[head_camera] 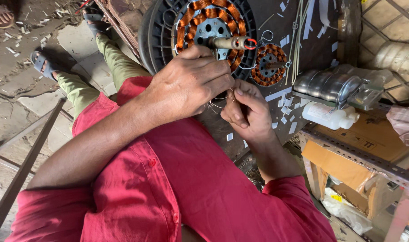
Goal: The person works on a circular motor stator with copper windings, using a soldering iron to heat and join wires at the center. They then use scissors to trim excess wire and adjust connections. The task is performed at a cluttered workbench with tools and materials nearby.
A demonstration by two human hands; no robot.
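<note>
Copper wire (218,104), in thin loose strands, is pinched between both hands just below the wound motor coil (211,22) at 12 o'clock. The left hand (186,85) is curled shut over it, and the right hand (247,110) is closed with fingertips (237,93) nipping the strands. A white bottle (330,115) is seen at 3 o'clock.

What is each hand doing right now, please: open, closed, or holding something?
Left hand: fingers curled shut, pinching thin pale wire strands beside the copper-wound motor stator.
Right hand: closed, pinching the same strands.
</note>
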